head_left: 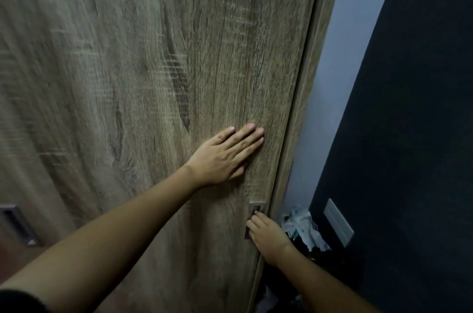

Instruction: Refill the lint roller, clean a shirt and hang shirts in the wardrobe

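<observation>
Left hand (225,154) lies flat, fingers spread, on the wardrobe door (128,82); right hand (266,233) hooks its recessed handle (254,210). Stiff, heavy panel; that handle's the likeliest hold.

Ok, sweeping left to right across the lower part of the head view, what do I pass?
Recessed handle at the left edge → left hand flat on the wardrobe door → right hand at the second recessed handle → crumpled bags → wall plate.

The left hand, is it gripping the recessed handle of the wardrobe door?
No. The left hand lies flat and open on the wardrobe door, while the right hand has its fingers at the recessed handle.
</observation>
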`<state>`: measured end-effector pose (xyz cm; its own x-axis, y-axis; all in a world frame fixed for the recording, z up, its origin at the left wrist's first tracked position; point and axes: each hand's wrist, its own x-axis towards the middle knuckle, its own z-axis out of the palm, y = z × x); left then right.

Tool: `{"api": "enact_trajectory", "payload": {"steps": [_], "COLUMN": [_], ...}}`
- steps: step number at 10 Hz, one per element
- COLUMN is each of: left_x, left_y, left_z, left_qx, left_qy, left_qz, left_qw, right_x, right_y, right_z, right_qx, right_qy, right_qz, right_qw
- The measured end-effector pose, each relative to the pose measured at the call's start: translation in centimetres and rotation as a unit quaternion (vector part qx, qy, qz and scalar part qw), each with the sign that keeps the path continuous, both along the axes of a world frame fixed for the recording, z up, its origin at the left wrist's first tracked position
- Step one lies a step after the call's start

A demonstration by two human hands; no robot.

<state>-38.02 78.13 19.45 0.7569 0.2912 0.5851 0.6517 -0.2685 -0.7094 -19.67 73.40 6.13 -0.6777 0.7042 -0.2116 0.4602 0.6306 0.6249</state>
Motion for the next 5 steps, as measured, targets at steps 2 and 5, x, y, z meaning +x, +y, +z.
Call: {"api": "enact_trajectory", "payload": {"steps": [2, 5], "left_x": [0.1, 3.6], "left_y": [-0.6, -6.4], "left_z": [0.5, 2.7], "left_qx": [-0.03, -0.175], "left_qy": [-0.001, -0.098], "left_qz": [0.029, 0.021], "left_qw": [0.999, 0.979], "right_x": [0.7, 6.3], "right_y": [-1.6, -7.0], "right_z": [0.9, 8.4], "right_qx": [-0.051, -0.066], "right_qy": [0.023, 0.205], "right_qz": [-0.032, -0.22], "right_qw": [0.998, 0.951]}}
